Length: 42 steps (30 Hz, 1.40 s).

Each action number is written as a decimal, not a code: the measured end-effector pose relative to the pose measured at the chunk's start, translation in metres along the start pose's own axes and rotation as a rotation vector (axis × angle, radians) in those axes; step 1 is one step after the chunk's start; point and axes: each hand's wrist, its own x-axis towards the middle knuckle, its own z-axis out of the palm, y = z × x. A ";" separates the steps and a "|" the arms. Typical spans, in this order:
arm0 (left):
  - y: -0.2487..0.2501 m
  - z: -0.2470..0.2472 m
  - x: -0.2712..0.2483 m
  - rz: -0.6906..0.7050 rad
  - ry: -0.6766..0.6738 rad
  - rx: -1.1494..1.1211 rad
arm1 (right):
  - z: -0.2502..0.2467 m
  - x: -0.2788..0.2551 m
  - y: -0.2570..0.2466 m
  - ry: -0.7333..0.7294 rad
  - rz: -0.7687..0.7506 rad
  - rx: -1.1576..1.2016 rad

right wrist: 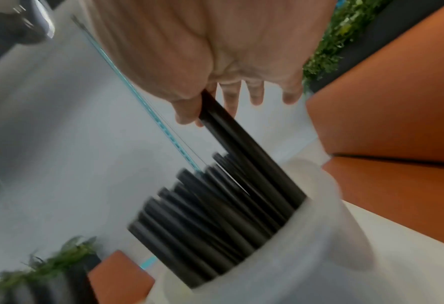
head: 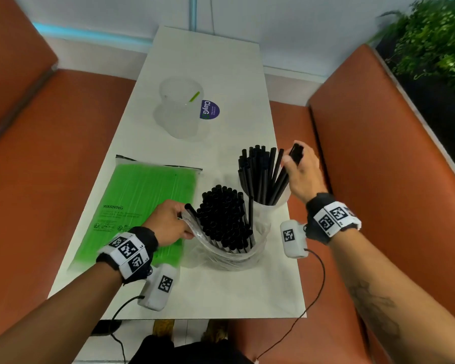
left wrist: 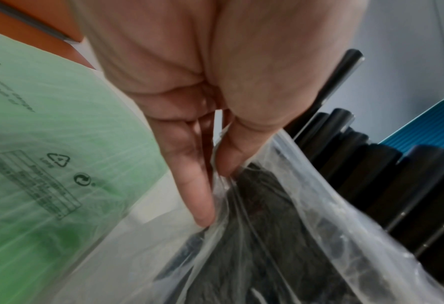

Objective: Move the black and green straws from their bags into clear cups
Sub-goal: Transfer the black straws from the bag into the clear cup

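Note:
My left hand (head: pixel 168 222) pinches the rim of the clear bag (head: pixel 229 253) (left wrist: pixel 280 216), which stands open and full of black straws (head: pixel 222 214). Its thumb and fingers (left wrist: pixel 203 195) squeeze the plastic between them. My right hand (head: pixel 300 169) (right wrist: pixel 208 98) holds a few black straws (right wrist: pixel 241 148) near their tops, and their lower ends sit inside the clear cup (head: pixel 267 206) (right wrist: pixel 293 257) among many other black straws (head: pixel 258 169). A sealed bag of green straws (head: pixel 142 203) (left wrist: pixel 39 144) lies flat at the left. Farther back stands a second clear cup (head: pixel 180 109) with one green straw (head: pixel 194 96).
The white table (head: pixel 221 292) is narrow, with orange bench seats (head: pixel 50 153) on both sides and an orange backrest (head: pixel 392 143) at the right. A purple sticker (head: pixel 209 109) lies beside the far cup. Green plants (head: pixel 436 43) fill the upper right corner.

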 end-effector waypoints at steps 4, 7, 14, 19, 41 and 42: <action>0.000 0.000 0.000 -0.002 0.001 -0.001 | 0.025 -0.002 0.024 -0.124 0.093 -0.156; 0.002 0.000 0.000 0.005 0.005 0.019 | 0.032 0.000 0.027 -0.189 0.125 -0.216; 0.003 0.000 -0.001 0.020 0.007 0.056 | -0.002 -0.014 0.005 0.086 -0.026 -0.023; 0.004 -0.001 -0.002 0.027 0.009 0.071 | -0.003 -0.061 -0.016 -0.171 -0.042 0.286; 0.007 -0.001 -0.007 0.022 -0.018 -0.011 | 0.041 -0.092 -0.015 -0.206 -0.157 0.137; 0.007 -0.001 -0.007 0.026 -0.016 -0.011 | 0.039 -0.092 -0.018 -0.200 -0.154 0.146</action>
